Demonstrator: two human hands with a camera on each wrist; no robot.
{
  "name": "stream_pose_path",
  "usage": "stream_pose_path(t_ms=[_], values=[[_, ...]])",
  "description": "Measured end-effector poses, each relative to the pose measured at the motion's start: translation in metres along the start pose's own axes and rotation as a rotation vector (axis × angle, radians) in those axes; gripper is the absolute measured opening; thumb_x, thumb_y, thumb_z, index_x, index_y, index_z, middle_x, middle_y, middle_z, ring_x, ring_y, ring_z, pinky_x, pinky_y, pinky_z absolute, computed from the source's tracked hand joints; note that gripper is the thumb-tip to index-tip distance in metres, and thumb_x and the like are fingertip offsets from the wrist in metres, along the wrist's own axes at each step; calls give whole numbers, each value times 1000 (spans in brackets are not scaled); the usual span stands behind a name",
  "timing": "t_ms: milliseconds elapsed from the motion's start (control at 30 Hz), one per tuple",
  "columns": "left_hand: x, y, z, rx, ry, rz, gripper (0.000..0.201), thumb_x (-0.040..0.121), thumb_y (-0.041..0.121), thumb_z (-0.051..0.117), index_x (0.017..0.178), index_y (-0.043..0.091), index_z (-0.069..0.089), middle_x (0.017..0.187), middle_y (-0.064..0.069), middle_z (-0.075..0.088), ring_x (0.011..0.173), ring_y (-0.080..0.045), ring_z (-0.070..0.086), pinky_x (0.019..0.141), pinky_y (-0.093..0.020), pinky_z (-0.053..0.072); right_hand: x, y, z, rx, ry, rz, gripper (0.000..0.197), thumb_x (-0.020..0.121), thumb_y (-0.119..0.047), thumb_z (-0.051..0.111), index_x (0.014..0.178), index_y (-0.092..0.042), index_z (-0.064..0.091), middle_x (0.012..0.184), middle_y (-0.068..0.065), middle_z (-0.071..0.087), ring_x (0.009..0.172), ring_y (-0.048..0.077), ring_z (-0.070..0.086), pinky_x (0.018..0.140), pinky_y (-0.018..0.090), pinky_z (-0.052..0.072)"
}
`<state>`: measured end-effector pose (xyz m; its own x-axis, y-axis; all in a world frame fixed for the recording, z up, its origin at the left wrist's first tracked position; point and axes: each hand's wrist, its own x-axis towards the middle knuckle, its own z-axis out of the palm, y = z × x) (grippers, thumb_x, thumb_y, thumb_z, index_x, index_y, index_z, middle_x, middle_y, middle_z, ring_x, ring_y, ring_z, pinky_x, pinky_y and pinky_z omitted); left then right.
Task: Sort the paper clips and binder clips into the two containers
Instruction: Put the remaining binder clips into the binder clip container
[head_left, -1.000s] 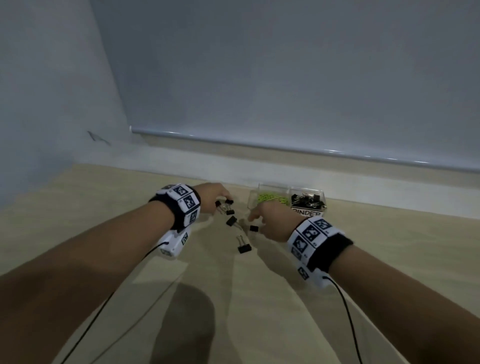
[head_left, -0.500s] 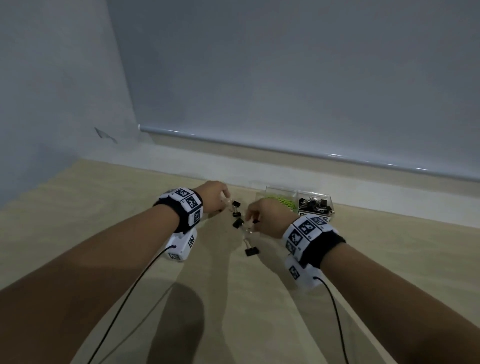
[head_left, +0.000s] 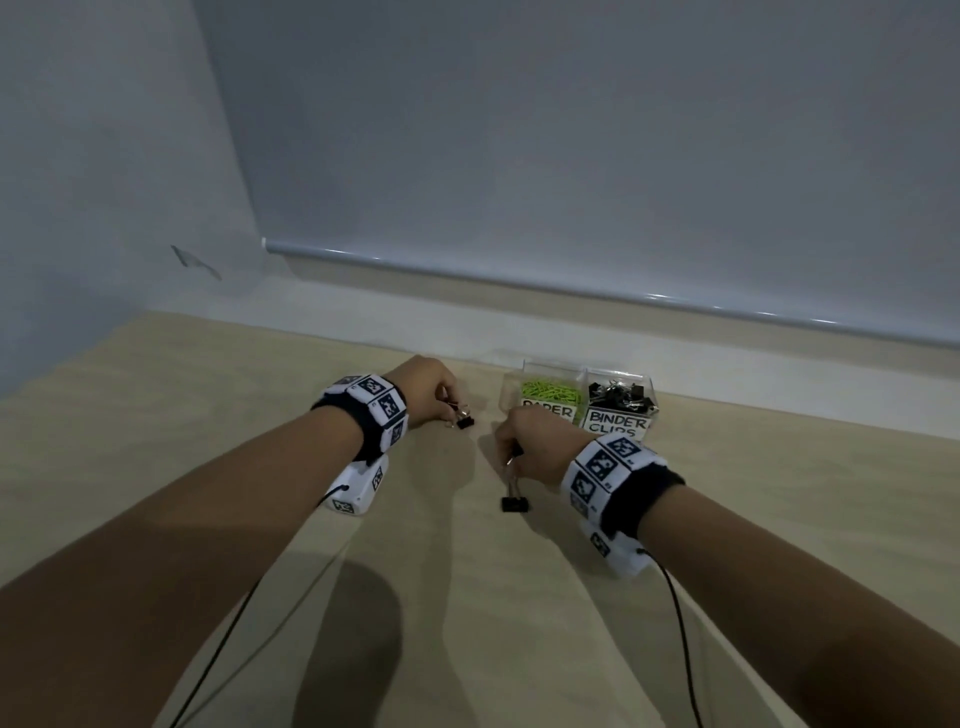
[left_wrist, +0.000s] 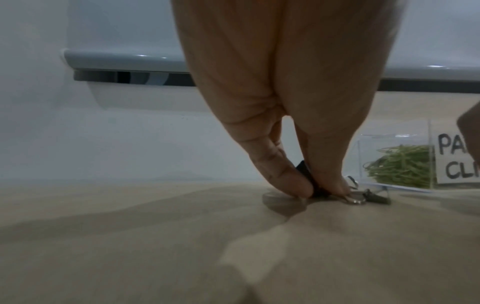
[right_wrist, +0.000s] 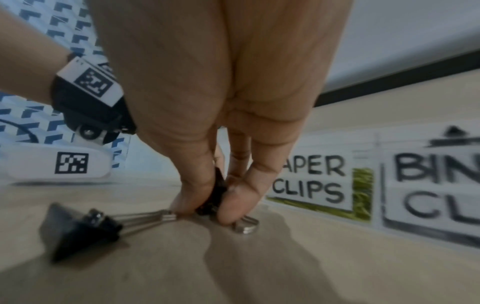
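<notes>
- Black binder clips: down to a few on the table now, earlier cluster between my hands is split up.
- left hand (head_left: 426, 387) pinches one (left_wrist: 303, 179) left of the binder-clip box (head_left: 618, 402).
- right hand (head_left: 535, 441) pinches another (right_wrist: 215, 197) in front, spare clip (head_left: 514, 503) trailing.
- Nearly sorted, I reckon.

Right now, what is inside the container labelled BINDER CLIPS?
The binder clips container holds a heap of black binder clips with silver handles, seen through its clear walls. The white label covers its lower front, so how deep the heap goes cannot be seen.
</notes>
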<state>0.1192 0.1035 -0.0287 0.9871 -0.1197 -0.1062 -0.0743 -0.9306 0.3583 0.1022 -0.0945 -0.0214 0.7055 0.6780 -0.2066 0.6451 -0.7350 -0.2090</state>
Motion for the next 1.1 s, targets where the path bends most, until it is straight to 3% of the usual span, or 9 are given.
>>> stream_pose_path(t_ms=[100,200,300,400,533,700,800,900,1100], values=[[-9,-2,4,-17,7,3,22,77,22,78,94,10,72,98,-5,68,80,-14,56,71,-22,40,-18,15,4,52,15,28,4,78,-5,70,81,-7,71,88,8,69,81,18,61,69,23,43],[-19,-2,8,-75,14,31,12,79,12,74,89,8,70,98,-5,69,82,-15,60,73,-21,41,-36,27,8,57,46,44,8,76,-4,72,75,-12,71,81,1,60,77,15,58,69,25,46],[-29,0,10,-63,-25,71,8,82,7,67,89,8,68,98,-5,70,89,-17,63,75,-21,45,-53,33,8,16,82,48,9,77,-3,69,80,-12,70,88,-2,49,80,15,51,69,25,44],[-37,2,11,-77,-58,86,11,85,4,61,91,14,63,89,3,63,83,-15,58,67,-14,42,-66,41,7,17,91,60,9,77,-3,68,80,-11,69,87,-1,53,80,14,50,69,23,41],[-43,3,16,-130,-39,24,15,87,8,54,96,16,62,83,-3,64,82,-26,63,76,-34,51,-79,51,5,80,70,89,9,74,-2,69,76,-11,70,84,5,68,78,16,60,69,25,50],[-44,21,24,-3,38,-82,14,78,22,72,86,14,63,81,2,57,78,-19,57,75,-32,48,-85,57,-25,152,94,139,6,75,-5,74,79,-8,70,78,3,67,62,4,55,60,12,46],[-39,24,23,15,25,-128,10,76,17,70,82,9,65,90,-4,65,84,-23,63,77,-33,52,-77,67,-56,155,253,183,6,77,-5,72,81,-8,70,84,2,68,73,10,61,73,20,55],[-37,26,18,13,-29,-147,15,73,14,70,84,4,68,90,-4,67,84,-23,65,74,-33,54,-59,84,-73,126,400,235,7,78,-8,73,81,-11,68,92,4,67,77,13,60,72,22,51],[-29,38,6,68,-54,-83,4,75,10,68,75,6,69,88,-16,72,71,-20,62,69,-33,55,-50,95,-50,-9,363,280,24,84,-14,67,108,-17,65,115,4,54,102,23,57,90,33,49]])
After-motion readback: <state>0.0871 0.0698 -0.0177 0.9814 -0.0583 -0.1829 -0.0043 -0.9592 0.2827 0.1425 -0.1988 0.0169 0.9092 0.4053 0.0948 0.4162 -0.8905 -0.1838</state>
